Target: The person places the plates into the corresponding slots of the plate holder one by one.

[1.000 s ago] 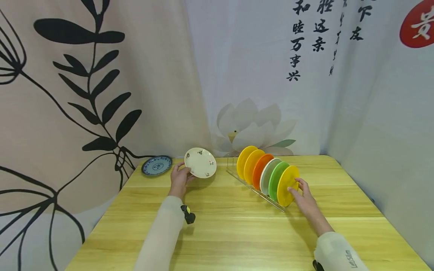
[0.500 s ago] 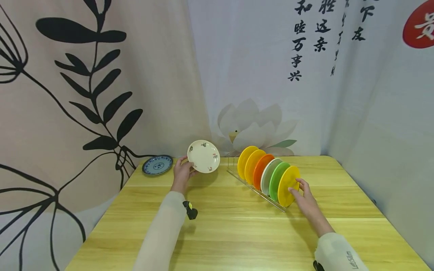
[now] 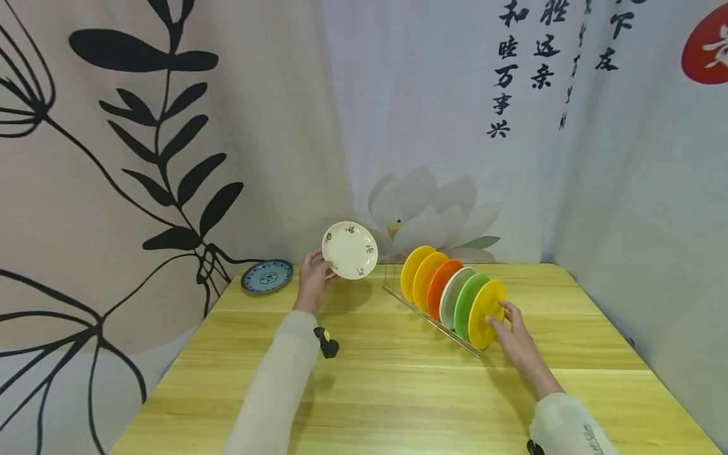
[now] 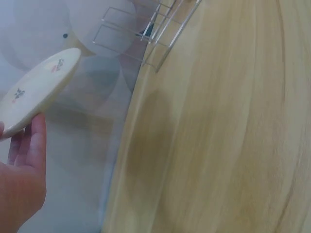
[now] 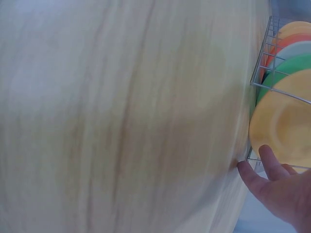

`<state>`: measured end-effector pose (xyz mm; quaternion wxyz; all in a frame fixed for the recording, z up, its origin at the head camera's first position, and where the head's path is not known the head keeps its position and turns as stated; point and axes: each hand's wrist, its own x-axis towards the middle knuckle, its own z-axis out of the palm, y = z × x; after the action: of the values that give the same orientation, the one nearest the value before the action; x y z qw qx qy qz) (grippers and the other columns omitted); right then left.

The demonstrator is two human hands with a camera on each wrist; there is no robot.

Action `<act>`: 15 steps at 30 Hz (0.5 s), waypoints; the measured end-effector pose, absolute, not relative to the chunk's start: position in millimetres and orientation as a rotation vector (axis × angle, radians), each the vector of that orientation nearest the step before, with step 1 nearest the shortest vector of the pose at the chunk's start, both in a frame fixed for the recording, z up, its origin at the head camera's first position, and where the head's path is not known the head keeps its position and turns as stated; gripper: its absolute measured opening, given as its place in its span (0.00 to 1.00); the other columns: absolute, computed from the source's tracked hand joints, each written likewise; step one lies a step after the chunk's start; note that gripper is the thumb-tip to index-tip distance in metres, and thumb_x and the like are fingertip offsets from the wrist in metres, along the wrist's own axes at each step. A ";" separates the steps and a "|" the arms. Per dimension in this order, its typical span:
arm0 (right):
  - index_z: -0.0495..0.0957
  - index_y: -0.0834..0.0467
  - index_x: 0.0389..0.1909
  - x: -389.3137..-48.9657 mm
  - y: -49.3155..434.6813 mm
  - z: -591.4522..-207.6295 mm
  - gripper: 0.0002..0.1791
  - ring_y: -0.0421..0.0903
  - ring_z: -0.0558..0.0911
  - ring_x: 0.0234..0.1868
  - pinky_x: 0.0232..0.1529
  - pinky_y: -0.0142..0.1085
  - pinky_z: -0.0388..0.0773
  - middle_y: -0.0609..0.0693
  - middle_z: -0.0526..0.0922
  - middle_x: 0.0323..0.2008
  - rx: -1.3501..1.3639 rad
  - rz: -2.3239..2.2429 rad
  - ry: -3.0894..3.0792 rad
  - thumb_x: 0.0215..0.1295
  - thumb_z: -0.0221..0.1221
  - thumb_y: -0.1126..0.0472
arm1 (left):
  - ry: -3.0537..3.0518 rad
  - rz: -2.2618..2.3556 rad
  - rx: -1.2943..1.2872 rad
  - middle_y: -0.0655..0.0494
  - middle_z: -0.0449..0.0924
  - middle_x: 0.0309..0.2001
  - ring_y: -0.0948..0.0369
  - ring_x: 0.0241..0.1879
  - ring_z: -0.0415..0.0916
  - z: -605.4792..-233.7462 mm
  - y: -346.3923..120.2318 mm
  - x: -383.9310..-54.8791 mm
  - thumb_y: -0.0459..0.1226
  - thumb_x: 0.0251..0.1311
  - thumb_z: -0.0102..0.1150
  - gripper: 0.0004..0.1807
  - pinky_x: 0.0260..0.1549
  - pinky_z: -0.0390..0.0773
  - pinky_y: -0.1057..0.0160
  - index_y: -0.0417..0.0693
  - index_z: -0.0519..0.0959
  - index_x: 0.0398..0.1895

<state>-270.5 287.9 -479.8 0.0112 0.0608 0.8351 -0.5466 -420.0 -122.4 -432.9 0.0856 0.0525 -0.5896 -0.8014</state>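
My left hand (image 3: pixel 314 276) holds a cream plate (image 3: pixel 349 250) with small floral motifs, its thumb on the face and its fingers behind the rim. The plate is tilted in the air above the table's back edge; in the left wrist view, this plate (image 4: pixel 41 90) appears nearly edge-on. At the right, my right hand (image 3: pixel 519 338) touches the front yellow plate (image 3: pixel 485 316) with spread fingertips. That plate stands in a wire dish rack (image 3: pixel 435 322). The right wrist view shows one fingertip (image 5: pixel 265 150) at the yellow plate and another low beside the rack's wire corner.
Behind the front plate stand green (image 3: pixel 469 302), white (image 3: pixel 453 296), orange (image 3: pixel 440 287) and more yellow plates (image 3: pixel 417 273). A blue patterned plate (image 3: pixel 266 277) lies at the wooden table's (image 3: pixel 387 392) back left corner. A printed curtain (image 3: pixel 273 139) hangs behind the table.
The left hand has raised the cream plate and carried it rightward, toward the rack. The right hand stays at the front yellow plate; the plates in the rack stand as before.
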 end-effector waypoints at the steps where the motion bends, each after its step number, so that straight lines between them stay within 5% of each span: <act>1: 0.38 0.52 0.78 -270.3 288.0 -479.8 0.42 0.74 0.46 0.72 0.67 0.70 0.48 0.67 0.40 0.77 0.187 -1.705 2.605 0.76 0.47 0.41 | -1.753 -2.393 0.149 0.43 0.75 0.57 0.48 0.49 0.79 -431.9 -120.6 -420.0 0.27 0.65 0.54 0.25 0.55 0.76 0.42 0.47 0.66 0.64; 9: 0.38 0.52 0.78 -270.3 288.1 -480.7 0.42 0.74 0.46 0.73 0.67 0.70 0.47 0.67 0.40 0.77 0.186 -1.710 2.600 0.75 0.47 0.40 | -1.774 -2.393 0.107 0.45 0.76 0.55 0.50 0.46 0.80 -425.5 -106.3 -421.4 0.27 0.65 0.54 0.24 0.47 0.82 0.49 0.48 0.67 0.62; 15: 0.39 0.51 0.78 -270.0 287.8 -481.3 0.42 0.74 0.46 0.73 0.67 0.70 0.46 0.67 0.40 0.77 0.191 -1.713 2.608 0.75 0.47 0.40 | -1.763 -2.434 0.052 0.43 0.74 0.56 0.49 0.47 0.79 -422.4 -91.5 -423.9 0.25 0.64 0.55 0.25 0.50 0.81 0.47 0.48 0.67 0.63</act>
<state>-270.0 287.8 -481.3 0.0078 0.0612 0.8342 -0.5480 -423.9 -91.5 -422.4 0.0680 0.0173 -0.5851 -0.8079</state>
